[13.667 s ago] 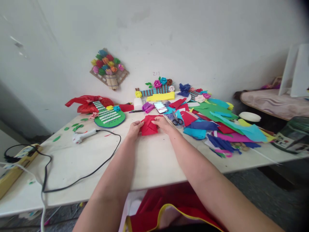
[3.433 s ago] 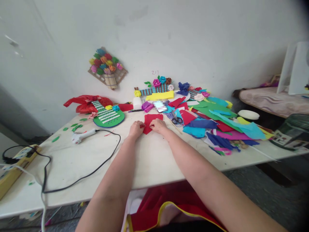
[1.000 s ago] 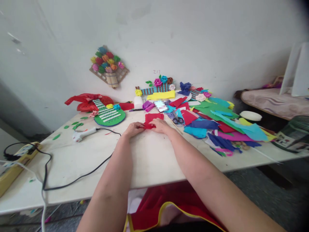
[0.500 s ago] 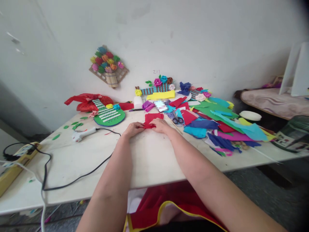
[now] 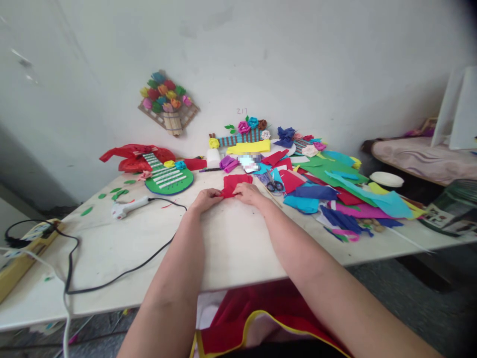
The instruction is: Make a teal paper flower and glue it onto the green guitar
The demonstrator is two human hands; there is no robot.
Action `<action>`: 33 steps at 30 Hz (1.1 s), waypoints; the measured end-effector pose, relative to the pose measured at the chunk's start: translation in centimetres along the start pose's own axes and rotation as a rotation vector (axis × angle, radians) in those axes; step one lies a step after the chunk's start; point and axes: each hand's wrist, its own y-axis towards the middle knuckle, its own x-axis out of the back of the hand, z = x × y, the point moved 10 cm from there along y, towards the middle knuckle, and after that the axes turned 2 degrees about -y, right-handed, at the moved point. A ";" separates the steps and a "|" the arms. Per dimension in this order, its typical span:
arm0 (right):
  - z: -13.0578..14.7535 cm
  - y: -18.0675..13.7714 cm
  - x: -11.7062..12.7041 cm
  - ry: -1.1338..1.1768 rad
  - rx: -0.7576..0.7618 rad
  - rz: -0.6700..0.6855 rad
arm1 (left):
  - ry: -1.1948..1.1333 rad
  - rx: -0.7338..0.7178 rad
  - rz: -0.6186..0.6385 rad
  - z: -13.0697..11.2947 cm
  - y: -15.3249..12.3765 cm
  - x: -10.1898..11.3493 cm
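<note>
A folded piece of red paper [image 5: 235, 183] lies on the white table [image 5: 149, 243], far from me near its middle. My left hand [image 5: 206, 198] pinches the paper's near left edge with closed fingers. My right hand [image 5: 249, 193] presses down on the near right part, fingers curled over it. Both forearms reach straight out across the table. The near edge of the paper is hidden under my fingers.
A white glue gun [image 5: 126, 208] with a black cord [image 5: 122, 273] lies to the left. Scissors [image 5: 275, 185] and a heap of coloured paper sheets [image 5: 335, 191] lie to the right. A green paper guitar [image 5: 168, 180] and paper flowers [image 5: 246, 135] stand by the wall.
Over the last second my hands have hardly moved; the right hand has shifted slightly left on the red paper. Earlier the paper was a larger shape, and it is folded smaller now.
</note>
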 end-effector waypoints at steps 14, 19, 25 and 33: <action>-0.6 0.3 0.0 0.069 -0.061 -0.003 | 0.034 0.002 -0.019 0.0 0.0 0.1; -0.6 0.3 -0.4 0.045 -0.066 0.005 | 0.076 0.015 -0.022 -0.2 -0.1 0.1; -0.7 0.4 -0.5 0.040 -0.063 0.007 | 0.148 0.016 -0.042 -0.2 -0.1 0.3; -1.3 0.5 -0.3 0.164 -0.086 -0.053 | 0.198 0.021 -0.057 0.1 0.2 0.3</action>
